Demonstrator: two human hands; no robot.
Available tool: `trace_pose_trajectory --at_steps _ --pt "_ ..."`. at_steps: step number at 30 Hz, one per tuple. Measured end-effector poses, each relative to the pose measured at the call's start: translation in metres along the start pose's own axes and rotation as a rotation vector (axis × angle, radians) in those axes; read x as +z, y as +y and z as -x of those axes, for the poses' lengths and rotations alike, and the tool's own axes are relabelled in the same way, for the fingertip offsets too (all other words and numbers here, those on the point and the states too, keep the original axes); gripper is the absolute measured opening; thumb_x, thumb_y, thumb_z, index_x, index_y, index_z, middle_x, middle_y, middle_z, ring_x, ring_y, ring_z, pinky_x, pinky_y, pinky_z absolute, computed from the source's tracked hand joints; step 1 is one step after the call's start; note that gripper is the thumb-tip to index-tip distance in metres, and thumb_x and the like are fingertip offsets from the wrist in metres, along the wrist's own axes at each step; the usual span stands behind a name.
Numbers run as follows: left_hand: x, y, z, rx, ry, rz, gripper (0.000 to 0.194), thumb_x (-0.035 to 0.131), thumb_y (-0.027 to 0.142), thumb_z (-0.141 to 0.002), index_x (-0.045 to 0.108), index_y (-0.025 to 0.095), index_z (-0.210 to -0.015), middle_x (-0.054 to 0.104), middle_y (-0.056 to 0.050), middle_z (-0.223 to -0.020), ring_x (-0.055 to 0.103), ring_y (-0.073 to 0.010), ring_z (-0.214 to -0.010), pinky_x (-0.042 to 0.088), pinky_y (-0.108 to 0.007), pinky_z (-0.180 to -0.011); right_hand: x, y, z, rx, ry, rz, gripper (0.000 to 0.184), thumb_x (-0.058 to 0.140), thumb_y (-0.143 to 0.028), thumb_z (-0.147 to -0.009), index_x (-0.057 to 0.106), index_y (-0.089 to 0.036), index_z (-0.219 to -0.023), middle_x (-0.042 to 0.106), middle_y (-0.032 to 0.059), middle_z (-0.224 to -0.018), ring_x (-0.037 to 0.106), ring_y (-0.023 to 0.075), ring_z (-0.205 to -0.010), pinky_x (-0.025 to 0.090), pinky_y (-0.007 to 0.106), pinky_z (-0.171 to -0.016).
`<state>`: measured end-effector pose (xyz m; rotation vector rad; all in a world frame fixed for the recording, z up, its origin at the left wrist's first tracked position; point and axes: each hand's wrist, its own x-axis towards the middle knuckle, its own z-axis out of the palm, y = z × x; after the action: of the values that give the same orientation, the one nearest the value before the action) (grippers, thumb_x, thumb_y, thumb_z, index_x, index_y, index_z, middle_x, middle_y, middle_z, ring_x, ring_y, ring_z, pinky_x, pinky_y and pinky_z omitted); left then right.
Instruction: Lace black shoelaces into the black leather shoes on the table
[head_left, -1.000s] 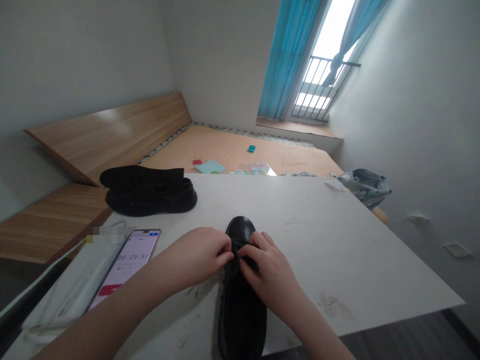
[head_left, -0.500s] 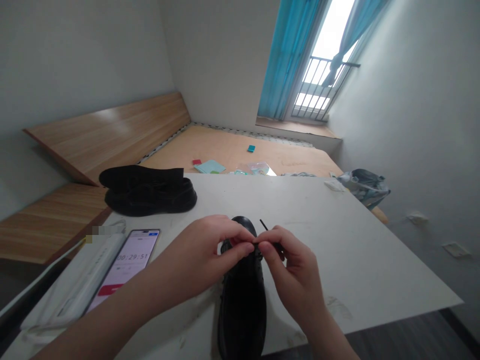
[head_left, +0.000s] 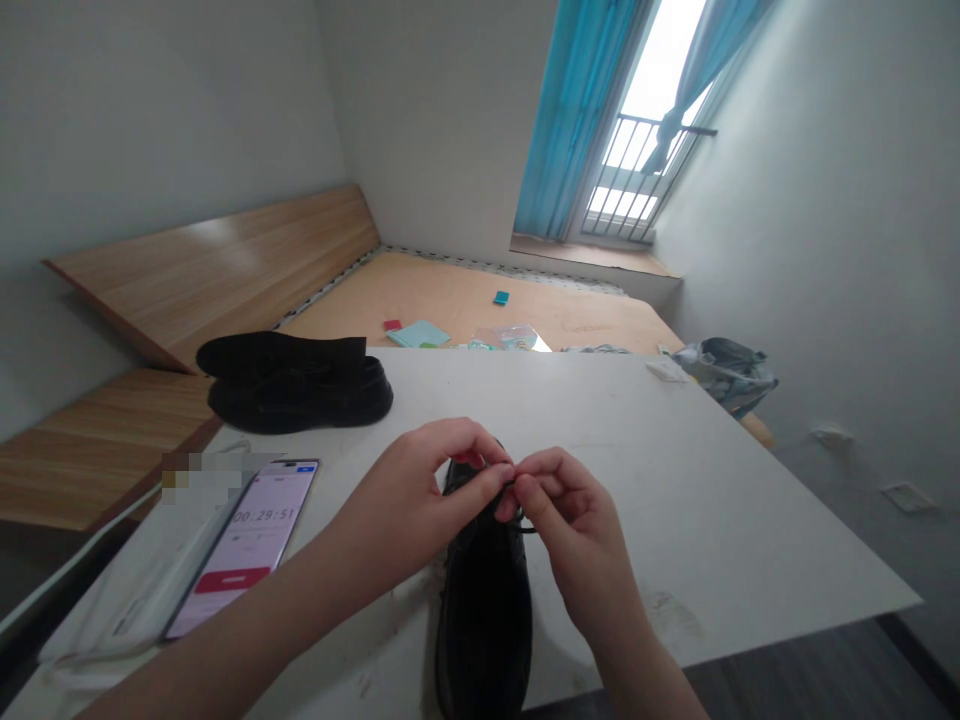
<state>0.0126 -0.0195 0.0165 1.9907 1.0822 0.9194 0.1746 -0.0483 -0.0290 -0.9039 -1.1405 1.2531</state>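
A black leather shoe (head_left: 484,610) rests on the white table with its opening toward me and its toe pointing away. Over its front, my left hand (head_left: 442,470) pinches a thin black shoelace between thumb and forefinger. My right hand (head_left: 574,510) meets it fingertip to fingertip, closed on the same shoelace (head_left: 529,529), a loop of which shows below the fingers. Both hands cover most of the toe and the lacing. To the far left lie more black shoes (head_left: 300,390), one resting against or on another.
A phone (head_left: 247,540) showing a timer lies on the left beside a white case-like object (head_left: 142,560). The white table (head_left: 720,500) ends at a slanted right edge. Behind it a bed (head_left: 450,280) carries small packets and cloths; a bag (head_left: 727,370) stands at the right.
Both hands have lifted slightly off the lacing and come together fingertip to fingertip. The lace end that stuck up beside the right hand half a second ago no longer shows there.
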Motion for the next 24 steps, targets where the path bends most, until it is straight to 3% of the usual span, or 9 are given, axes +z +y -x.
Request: trace_pose_trajectory --at_steps 5,11,18,24 --pt "0.0037 0.0009 0.0002 0.048 0.006 0.040 0.012 0.064 0.018 -0.085 0.069 0.021 -0.074 0.068 0.004 -0.077 0.062 -0.0131 -0.077 0.044 -0.025 -0.072 0.0008 0.0064 -0.0027 0.080 0.036 -0.214 0.022 0.070 -0.039 -0.087 0.062 -0.020 -0.081 0.054 -0.0068 -0.055 0.044 0.0064 -0.055 0.035 0.017 -0.057" --pt "0.0076 -0.0021 -0.0003 0.104 0.107 0.021 0.010 0.066 0.016 -0.085 0.070 0.020 -0.076 0.068 0.003 -0.077 0.062 -0.0126 -0.076 0.044 -0.025 -0.072 0.0000 0.0070 -0.0033 0.182 0.001 -0.260 0.031 0.075 -0.042 -0.082 0.056 -0.018 -0.072 0.043 -0.0071 -0.056 0.032 0.0076 -0.054 0.024 0.020 -0.052" --pt "0.0078 -0.0048 -0.0021 0.107 0.098 0.058 0.010 0.067 0.014 -0.083 0.073 0.020 -0.078 0.067 0.003 -0.078 0.060 -0.0120 -0.075 0.044 -0.025 -0.070 -0.0025 0.0095 -0.0035 0.192 -0.049 -0.276 0.030 0.076 -0.040 -0.081 0.057 -0.019 -0.073 0.043 -0.0062 -0.060 0.032 0.0090 -0.057 0.024 0.021 -0.053" --pt "0.0093 -0.0029 -0.0038 0.085 0.062 0.139 0.011 0.067 0.016 -0.082 0.074 0.021 -0.074 0.060 0.003 -0.074 0.052 -0.0114 -0.071 0.041 -0.024 -0.065 -0.0064 0.0075 -0.0069 0.177 -0.161 -0.296 0.023 0.072 -0.038 -0.085 0.060 -0.021 -0.077 0.054 -0.0025 -0.079 0.047 0.0116 -0.074 0.037 0.022 -0.068"
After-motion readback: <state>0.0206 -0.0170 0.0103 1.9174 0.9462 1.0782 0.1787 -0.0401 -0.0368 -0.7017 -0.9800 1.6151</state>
